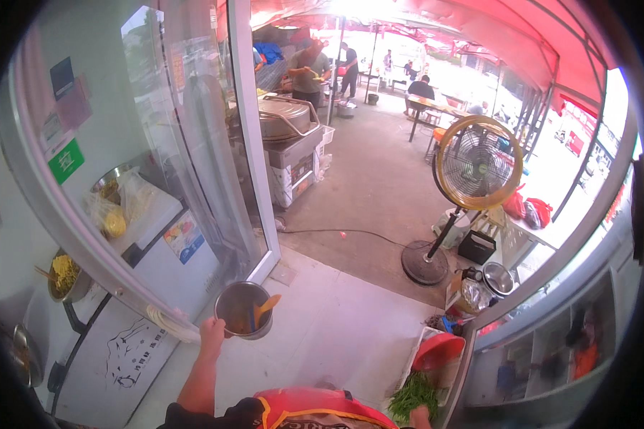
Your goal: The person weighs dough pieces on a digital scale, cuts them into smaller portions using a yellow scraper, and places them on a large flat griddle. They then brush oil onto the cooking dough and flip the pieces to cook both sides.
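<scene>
My left hand [213, 336] grips the rim or handle of a stainless steel pot [242, 311], held out over the white floor by the doorway. A yellow-orange spatula [266, 305] and a blue-handled utensil [251, 317] lean inside the pot, which has some brownish contents. At the lower right, my right hand [420, 415] is at a bunch of long green vegetables [416, 396]; its fingers are partly hidden. The greens lie at the near end of a white crate [454, 370], and a red plastic basin [438, 351] tilts in it.
A glass door frame [253, 139] stands at left, beside a chest freezer [112, 343]. Beyond the doorway stand a pedestal fan [478, 163], a cable [349, 230] on the floor and a metal bowl [498, 278]. A person [309, 69] stands farther back under the red canopy.
</scene>
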Motion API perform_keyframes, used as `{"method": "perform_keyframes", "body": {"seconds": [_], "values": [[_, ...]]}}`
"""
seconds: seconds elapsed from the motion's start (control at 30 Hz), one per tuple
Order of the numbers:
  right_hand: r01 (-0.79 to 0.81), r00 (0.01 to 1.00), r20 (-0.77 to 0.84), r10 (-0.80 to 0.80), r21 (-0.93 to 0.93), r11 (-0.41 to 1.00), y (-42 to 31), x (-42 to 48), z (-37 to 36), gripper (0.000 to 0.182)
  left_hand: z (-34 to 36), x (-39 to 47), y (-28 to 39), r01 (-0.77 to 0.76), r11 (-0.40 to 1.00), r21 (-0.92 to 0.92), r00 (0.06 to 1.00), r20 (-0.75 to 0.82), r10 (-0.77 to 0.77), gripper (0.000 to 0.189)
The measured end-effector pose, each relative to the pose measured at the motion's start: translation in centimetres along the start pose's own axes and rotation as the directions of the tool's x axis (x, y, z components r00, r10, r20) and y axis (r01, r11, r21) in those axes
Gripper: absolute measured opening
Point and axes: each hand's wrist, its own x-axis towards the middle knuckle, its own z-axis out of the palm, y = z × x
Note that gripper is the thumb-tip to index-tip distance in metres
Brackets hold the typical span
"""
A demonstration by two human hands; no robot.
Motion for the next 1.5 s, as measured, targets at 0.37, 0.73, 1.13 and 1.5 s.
{"method": "perform_keyframes", "body": {"seconds": [0.37, 0.73, 1.13, 1.5], "values": [[0.61, 0.791, -0.268, -0.549, 0.293, 0.736, -35.4, 38.5, -17.2, 0.03, 20.0, 23.1, 3.3, 0.091, 0.993, -0.071, 0.994, -0.046, -0.095, 0.017], [0.584, 0.753, 0.574, -0.322, -0.357, 0.729, -30.9, 60.8, -15.5, 0.033, 37.2, 48.6, 8.0, 0.091, 0.995, -0.043, 0.978, -0.186, -0.098, 0.017], [0.744, 0.656, 0.51, -0.556, -0.314, 0.59, -50.1, 106.1, -18.8, 0.029, 51.3, 66.3, 11.7, 0.062, 0.977, -0.202, 0.83, -0.533, -0.163, 0.015], [0.977, 0.183, -0.027, -0.983, 0.113, 0.179, -109.0, 117.5, -27.9, 0.039, 57.0, 74.6, 16.6, 0.159, 0.964, -0.214, 0.65, -0.712, -0.266, 0.013]]}}
